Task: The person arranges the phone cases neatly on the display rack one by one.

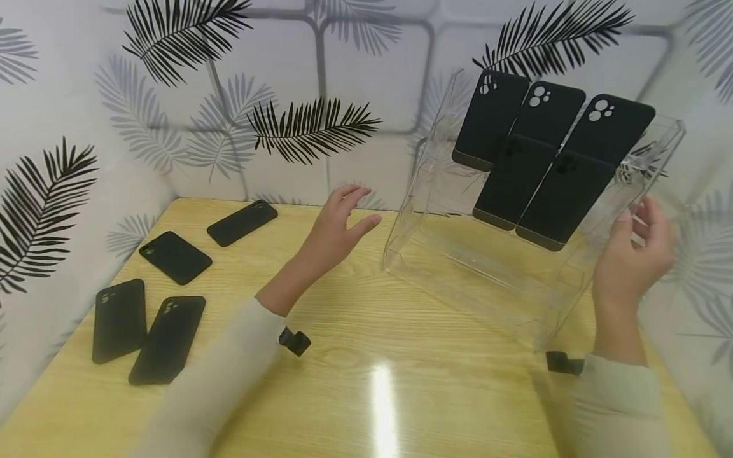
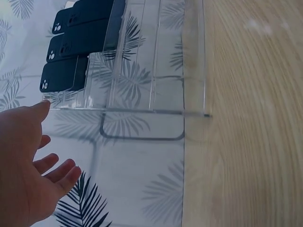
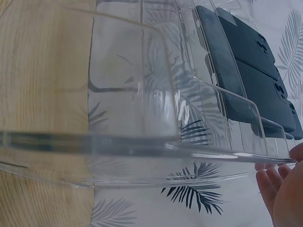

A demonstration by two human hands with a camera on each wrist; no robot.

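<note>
A clear tiered display stand [image 1: 487,268] stands at the right of the table, seen through itself in both wrist views. Three black phone cases [image 1: 621,127] lean on its top tier, and two more black phone cases [image 1: 564,203] overlap them on the tier below. My right hand [image 1: 635,251] is at the stand's right side; in the right wrist view the clear edge runs between its thumb and fingers [image 3: 272,182], so it grips that edge. To the stand's left, my left hand [image 1: 338,232] hangs with relaxed, spread fingers, holding nothing.
Several black phone cases lie flat at the table's left, among them a rear one [image 1: 242,222] and a front one [image 1: 168,340]. A leaf-patterned backdrop [image 1: 286,172] rises behind the wooden tabletop [image 1: 355,324]. Light glares off the table's front.
</note>
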